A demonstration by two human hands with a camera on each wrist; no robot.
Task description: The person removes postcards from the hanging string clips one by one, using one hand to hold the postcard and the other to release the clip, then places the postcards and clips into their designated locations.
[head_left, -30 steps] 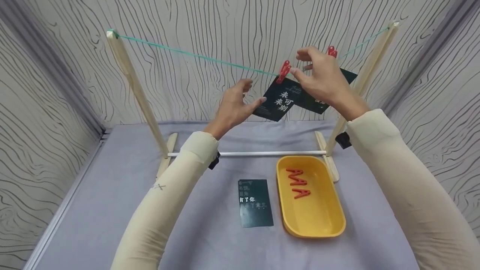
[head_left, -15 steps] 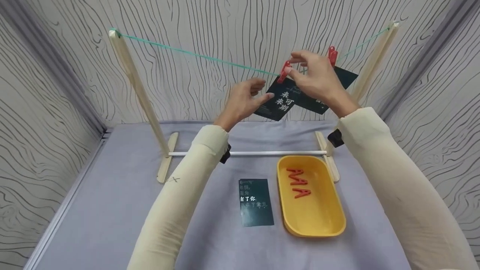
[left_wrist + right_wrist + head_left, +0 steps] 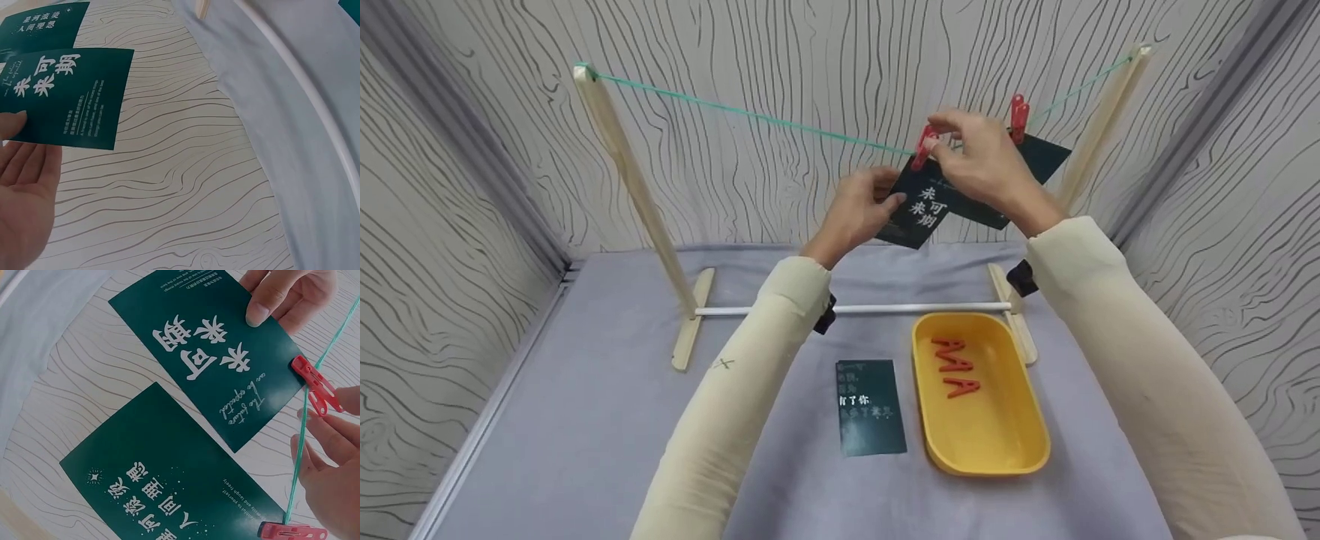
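A dark green card with white writing hangs tilted from the green string, held at its upper corner by a red clothespin. My left hand pinches the card's left edge, thumb across its printed face and fingers behind. At the clothespin's handles, my right hand has its thumb on one arm and its fingers close by the other. A second green card hangs alongside to the right, under another red clothespin, partly covered by the right hand in the head view.
The string runs between two wooden posts joined low down by a white rod. On the grey cloth lie a green card and a yellow tray with red clothespins in it.
My left hand has moved right onto the card's edge and its thumb now lies on the face. My right hand has come left and down to the clothespin's handles.
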